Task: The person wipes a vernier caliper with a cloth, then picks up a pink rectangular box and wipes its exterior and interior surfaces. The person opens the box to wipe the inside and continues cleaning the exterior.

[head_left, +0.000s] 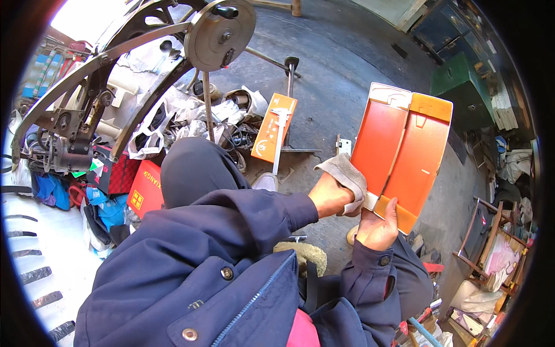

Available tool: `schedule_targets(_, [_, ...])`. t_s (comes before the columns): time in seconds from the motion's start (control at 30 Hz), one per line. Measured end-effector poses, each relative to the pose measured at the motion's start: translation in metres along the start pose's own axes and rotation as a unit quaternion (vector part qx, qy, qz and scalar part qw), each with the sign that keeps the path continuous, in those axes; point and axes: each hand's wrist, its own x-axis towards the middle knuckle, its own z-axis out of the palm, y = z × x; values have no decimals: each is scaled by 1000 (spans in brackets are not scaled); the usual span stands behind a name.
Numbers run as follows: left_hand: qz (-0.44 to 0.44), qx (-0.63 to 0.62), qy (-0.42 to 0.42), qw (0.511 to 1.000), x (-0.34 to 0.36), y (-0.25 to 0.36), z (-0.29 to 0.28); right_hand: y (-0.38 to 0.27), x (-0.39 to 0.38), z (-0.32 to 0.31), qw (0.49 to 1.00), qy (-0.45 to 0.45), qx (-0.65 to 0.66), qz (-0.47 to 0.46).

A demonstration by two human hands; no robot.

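Observation:
My right hand [377, 230] grips the lower end of an open, shallow orange case [421, 165], its thumb lying over the inside. The case's two long halves are spread side by side, with pale edges and nothing lying in them. A grey cloth [347, 176] is bunched in my left hand [329, 196] at the case's lower left edge; the cloth hides most of those fingers. Beyond my left wrist, a metal vernier caliper [281, 136] rests across a flat orange box [266, 130].
A hand-cranked machine with a large wheel [219, 34] stands at the far left, above piled bags and cloths. Near my left knee is a red box [147, 188]. A green metal box [461, 89] stands far right; a wooden frame [491, 237] and clutter lie along the right.

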Motion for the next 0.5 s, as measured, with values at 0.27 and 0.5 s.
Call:
schedule_targets(0.27, [-12, -209, 36, 977, -6, 8, -17, -15, 8, -9, 998, 4, 50, 25])
schedule_targets(0.5, [-80, -394, 97, 910, -1, 14, -34, -25, 7, -11, 999, -12, 37, -6])
